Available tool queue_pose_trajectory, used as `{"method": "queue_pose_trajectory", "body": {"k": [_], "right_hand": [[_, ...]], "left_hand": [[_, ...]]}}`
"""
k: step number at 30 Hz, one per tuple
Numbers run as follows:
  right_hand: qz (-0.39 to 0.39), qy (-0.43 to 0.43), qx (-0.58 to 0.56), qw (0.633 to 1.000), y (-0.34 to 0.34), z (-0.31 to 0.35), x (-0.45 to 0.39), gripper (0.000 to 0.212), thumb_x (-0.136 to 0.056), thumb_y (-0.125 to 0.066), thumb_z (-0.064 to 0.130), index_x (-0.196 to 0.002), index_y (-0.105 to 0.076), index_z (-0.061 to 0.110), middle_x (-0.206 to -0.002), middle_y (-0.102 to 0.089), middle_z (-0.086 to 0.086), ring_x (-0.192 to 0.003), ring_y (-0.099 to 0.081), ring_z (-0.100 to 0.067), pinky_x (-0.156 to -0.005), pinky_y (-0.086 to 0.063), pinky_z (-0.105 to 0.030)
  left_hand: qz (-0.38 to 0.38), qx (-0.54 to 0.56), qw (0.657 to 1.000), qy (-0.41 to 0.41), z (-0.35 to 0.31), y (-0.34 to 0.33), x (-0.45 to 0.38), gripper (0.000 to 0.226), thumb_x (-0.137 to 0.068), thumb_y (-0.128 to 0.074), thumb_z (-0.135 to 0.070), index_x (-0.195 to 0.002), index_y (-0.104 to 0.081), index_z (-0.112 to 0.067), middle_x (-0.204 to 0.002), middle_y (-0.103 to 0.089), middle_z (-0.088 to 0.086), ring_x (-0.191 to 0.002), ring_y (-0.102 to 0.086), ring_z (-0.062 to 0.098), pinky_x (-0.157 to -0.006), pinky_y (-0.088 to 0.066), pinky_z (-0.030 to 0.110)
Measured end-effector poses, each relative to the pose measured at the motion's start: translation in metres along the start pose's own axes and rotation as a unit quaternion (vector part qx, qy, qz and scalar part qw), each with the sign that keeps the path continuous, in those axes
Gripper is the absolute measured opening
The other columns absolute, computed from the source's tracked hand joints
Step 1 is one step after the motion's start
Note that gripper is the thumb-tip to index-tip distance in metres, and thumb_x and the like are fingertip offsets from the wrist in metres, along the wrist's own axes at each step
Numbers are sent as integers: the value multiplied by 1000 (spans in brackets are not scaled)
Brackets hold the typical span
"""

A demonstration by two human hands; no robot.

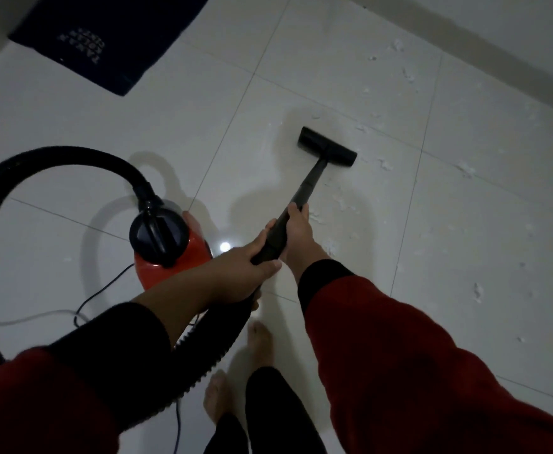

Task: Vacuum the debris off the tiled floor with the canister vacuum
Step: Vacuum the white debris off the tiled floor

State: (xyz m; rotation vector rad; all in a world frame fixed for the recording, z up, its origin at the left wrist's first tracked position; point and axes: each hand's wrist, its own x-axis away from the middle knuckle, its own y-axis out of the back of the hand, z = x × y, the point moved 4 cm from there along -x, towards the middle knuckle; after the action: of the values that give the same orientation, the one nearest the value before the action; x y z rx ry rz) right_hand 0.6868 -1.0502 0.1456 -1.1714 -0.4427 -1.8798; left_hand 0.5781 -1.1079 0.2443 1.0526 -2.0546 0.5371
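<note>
White tiled floor [334,60] (dim room), perhaps paper debris [384,164] beside nozzle [328,146]

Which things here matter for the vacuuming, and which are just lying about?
In the job: both hands on the wand, floor head, red canister, hose, white debris.
Just lying about: dark mat, white cable.

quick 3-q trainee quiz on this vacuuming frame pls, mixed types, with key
1. True or false: both hands grip the black wand.
2. Where does most white debris lie relative to the floor nozzle?
A. to its right and beyond
B. on the dark mat
C. under the canister
3. Fill in: the hose loops into the top of the ____ canister.

Key: 1 true, left hand low, right hand higher; 2 A; 3 red.
</note>
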Motion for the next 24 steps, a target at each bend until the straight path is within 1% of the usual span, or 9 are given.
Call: {"method": "queue_pose_trajectory", "body": {"k": [3, 5, 7, 9, 11, 16, 21, 24], "right_hand": [[0, 12, -14, 1000, -9, 29, -24, 55, -103, -42, 26, -150, -18, 43, -76, -49, -6, -50, -46, -16, -43, -45, -20], [4, 17, -17, 1000, -15, 51, -39, 55, -103, -42, 26, -150, -18, 44, -74, -47, -6, -50, -45, -16, -43, -45, -20], [4, 22, -9, 1000, -20, 70, -53, 55, -104, -41, 26, -150, -17, 43, -75, -47, -5, -51, -45, -16, -46, -44, -23], [3, 25, 1, 1000, -25, 86, -66, 54, -104, -41, 26, -150, -18, 42, -75, -47, -5, -52, -45, -15, -48, -44, -24], [5, 22, 17, 1000, -30, 96, -75, 53, -104, -40, 26, -150, -18, 41, -77, -48, -5, -54, -46, -15, -50, -45, -25], [12, 12, 39, 999, -37, 104, -82, 50, -105, -38, 26, -150, -22, 38, -82, -49, -4, -61, -48, -16, -62, -49, -30], [3, -9, 27, 1000, -34, 93, -67, 50, -104, -40, 27, -149, -25, 41, -83, -48, -6, -59, -47, -16, -53, -47, -27], [-2, -19, 31, 999, -29, 77, -50, 50, -103, -41, 28, -148, -24, 43, -81, -49, -6, -58, -47, -15, -52, -48, -27]], "left_hand": [[-21, -9, 1000, -13, -22, 9, -29, 70, -97, -48, -31, -147, -2, -46, -66, -54, 8, -56, -57, 17, -54, -50, 24], [-27, -7, 999, -22, -39, 15, -48, 69, -97, -47, -31, -147, -2, -46, -64, -54, 7, -55, -57, 17, -52, -49, 23], [-28, -4, 999, -28, -56, 20, -65, 68, -97, -47, -31, -147, -2, -45, -66, -54, 7, -55, -57, 16, -49, -49, 21], [-25, 7, 999, -27, -68, 25, -80, 67, -97, -46, -32, -147, -3, -45, -67, -54, 7, -55, -57, 16, -42, -48, 18], [-24, 25, 999, -21, -76, 30, -91, 66, -97, -46, -32, -147, -4, -44, -69, -53, 8, -55, -56, 17, -40, -47, 17], [-20, 34, 999, -6, -86, 34, -99, 66, -98, -46, -30, -148, -5, -42, -75, -52, 10, -58, -55, 16, -38, -45, 14], [-21, 10, 1000, 7, -80, 33, -82, 67, -98, -45, -31, -148, -3, -43, -74, -53, 9, -58, -57, 16, -39, -46, 16], [-14, 3, 1000, 16, -67, 27, -63, 68, -98, -45, -31, -148, -1, -41, -73, -54, 8, -59, -58, 16, -45, -49, 20]]}}
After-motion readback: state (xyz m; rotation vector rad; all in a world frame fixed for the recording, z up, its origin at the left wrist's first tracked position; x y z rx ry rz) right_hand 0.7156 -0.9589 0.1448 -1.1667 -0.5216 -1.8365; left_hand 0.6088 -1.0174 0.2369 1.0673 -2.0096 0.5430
